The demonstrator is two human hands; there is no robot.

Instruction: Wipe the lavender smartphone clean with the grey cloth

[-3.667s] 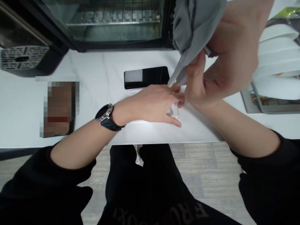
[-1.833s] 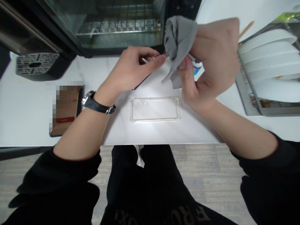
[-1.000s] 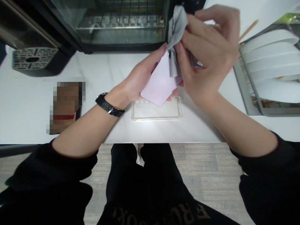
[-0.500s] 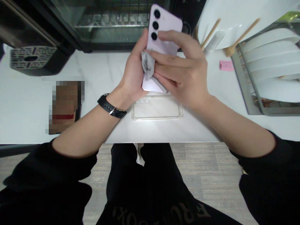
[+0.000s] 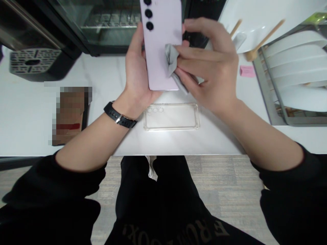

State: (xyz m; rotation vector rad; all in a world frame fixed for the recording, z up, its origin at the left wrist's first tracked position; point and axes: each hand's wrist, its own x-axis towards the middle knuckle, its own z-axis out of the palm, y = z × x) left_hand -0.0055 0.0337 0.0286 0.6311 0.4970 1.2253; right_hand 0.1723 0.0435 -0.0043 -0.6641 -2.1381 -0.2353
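Nearest, at 6 o'clock below the hands, a clear case [image 5: 171,116] lies flat on the white counter [image 5: 30,112], apart from both hands. Above it the left hand [image 5: 135,73] grips the phone [image 5: 160,47] from its left edge — back facing up, lenses at 12 o'clock, held upright off the counter. At 3 o'clock of the phone the right hand [image 5: 209,71] is clenched on a grey cloth [image 5: 171,61], pressing it against the phone's right side. A good wipe here probably wants a firm left grip, light even strokes, and clean cloth kept under the fingertips. Farther off: an oven [image 5: 107,23] at 11 o'clock, a dish rack [image 5: 293,71] at 2 o'clock.
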